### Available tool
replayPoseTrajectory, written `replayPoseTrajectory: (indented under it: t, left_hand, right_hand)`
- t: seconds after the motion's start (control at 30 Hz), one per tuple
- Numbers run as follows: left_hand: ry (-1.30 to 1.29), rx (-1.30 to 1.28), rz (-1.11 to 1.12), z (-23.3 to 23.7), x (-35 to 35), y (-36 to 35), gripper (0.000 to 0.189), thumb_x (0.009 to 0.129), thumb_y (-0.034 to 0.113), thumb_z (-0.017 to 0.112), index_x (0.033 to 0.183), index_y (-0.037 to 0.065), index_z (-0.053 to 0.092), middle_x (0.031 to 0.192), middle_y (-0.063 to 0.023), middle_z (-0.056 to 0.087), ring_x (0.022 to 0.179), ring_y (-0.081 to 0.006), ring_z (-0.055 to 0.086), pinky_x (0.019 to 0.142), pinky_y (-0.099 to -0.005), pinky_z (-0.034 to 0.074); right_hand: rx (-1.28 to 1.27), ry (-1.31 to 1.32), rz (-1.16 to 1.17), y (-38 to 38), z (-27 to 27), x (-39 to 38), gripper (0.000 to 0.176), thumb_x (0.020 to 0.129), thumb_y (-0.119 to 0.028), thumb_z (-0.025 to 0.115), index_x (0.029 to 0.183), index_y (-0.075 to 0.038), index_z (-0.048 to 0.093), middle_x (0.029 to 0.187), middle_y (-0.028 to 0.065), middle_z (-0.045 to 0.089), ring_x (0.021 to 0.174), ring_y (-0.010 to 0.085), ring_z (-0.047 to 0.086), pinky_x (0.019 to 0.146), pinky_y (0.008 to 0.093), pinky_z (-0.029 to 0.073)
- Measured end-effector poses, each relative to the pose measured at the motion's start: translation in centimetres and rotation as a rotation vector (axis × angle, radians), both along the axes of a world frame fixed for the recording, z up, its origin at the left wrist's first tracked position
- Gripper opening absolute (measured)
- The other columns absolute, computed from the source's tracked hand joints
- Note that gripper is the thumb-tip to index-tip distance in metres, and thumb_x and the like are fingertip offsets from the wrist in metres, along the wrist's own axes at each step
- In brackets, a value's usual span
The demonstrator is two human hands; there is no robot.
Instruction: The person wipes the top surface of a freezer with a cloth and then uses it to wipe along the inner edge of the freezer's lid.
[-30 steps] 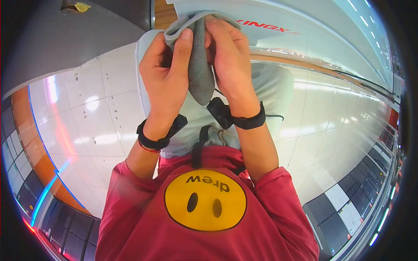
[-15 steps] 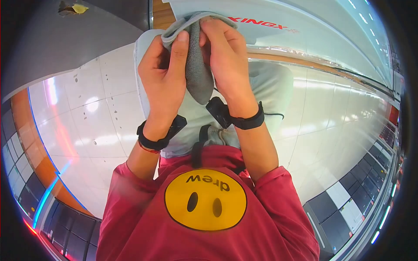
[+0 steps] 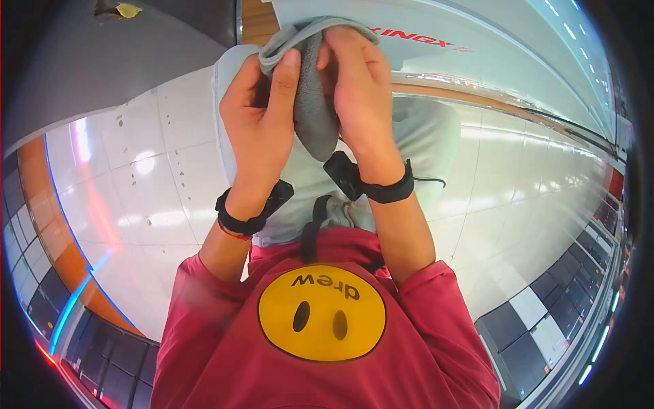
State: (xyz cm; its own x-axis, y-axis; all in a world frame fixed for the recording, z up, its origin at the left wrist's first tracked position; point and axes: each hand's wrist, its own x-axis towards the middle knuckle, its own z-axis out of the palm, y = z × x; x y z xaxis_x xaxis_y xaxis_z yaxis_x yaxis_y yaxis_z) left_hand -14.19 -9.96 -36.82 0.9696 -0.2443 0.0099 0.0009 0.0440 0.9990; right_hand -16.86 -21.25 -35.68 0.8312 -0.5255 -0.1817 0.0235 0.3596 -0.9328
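Note:
Both hands hold a grey fuzzy cloth (image 3: 315, 112) with a paler hemmed edge, in front of a pale panel. My left hand (image 3: 257, 112) grips the hem on one side, thumb pressed on its near face. On the other side, my right hand (image 3: 361, 95) has its fingers bent over the edge and partly inside the fold. Between the hands the cloth hangs down to a rounded, darker tip, sock-like in outline. Some fingertips are hidden behind the fabric. A black strap with a small dark device sits on each wrist.
Ahead on the right is the pale panel (image 3: 449, 20) with red lettering. A dark grey surface (image 3: 122, 61) at the upper left bears a yellow scrap (image 3: 128, 10). My knees flank the hands above a shiny tiled floor (image 3: 143, 198). Dark boxes (image 3: 524, 354) line the lower right.
Hands and cloth appear shifted very slightly to the right, along with the background. The cloth's tip sits a little higher. Both hands keep their grip.

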Motion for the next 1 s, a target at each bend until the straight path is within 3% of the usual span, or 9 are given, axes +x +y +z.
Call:
replayPoseTrajectory:
  t: [0.03,0.13,0.83,1.0]
  left_hand:
    - [0.0,0.031,-0.014,0.1,-0.1,0.2,0.024,0.107,0.019,0.063,0.12,0.001,0.07,0.102,0.0004,0.071,0.092,-0.0041,0.058,0.08,-0.0207,0.046]
    - [-0.013,-0.036,0.013,0.4,0.3,-0.2,0.02,0.103,0.019,0.069,0.096,0.001,0.066,0.08,0.0079,0.056,0.073,-0.0004,0.044,0.062,-0.0188,0.034]
    - [0.016,0.004,0.004,-1.4,0.0,0.2,0.019,0.104,0.018,0.068,0.094,0.002,0.065,0.081,0.008,0.057,0.074,-0.0002,0.044,0.062,-0.0184,0.034]
    - [0.025,-0.057,0.026,-0.6,0.3,0.0,0.019,0.103,0.018,0.069,0.093,0.002,0.065,0.079,0.0088,0.056,0.071,0.0001,0.042,0.06,-0.0189,0.032]
  right_hand:
    - [0.005,-0.016,-0.011,0.0,0.2,0.0,0.041,0.105,-0.029,0.057,0.071,-0.007,0.06,0.061,-0.0064,0.049,0.055,0.0034,0.04,0.052,0.024,0.029]
    - [-0.019,-0.036,-0.01,0.0,0.3,0.1,0.04,0.105,-0.029,0.057,0.072,-0.007,0.061,0.062,-0.0066,0.049,0.055,0.0031,0.04,0.052,0.0237,0.028]
    - [-0.141,0.067,0.011,-0.1,-0.5,-0.1,0.042,0.103,-0.033,0.059,0.069,-0.008,0.059,0.063,-0.0079,0.049,0.058,0.0024,0.039,0.054,0.0237,0.028]
    - [-0.211,-0.021,0.004,0.3,0.7,0.3,0.04,0.104,-0.025,0.056,0.071,-0.003,0.059,0.063,-0.0046,0.049,0.062,0.0049,0.04,0.057,0.0254,0.032]
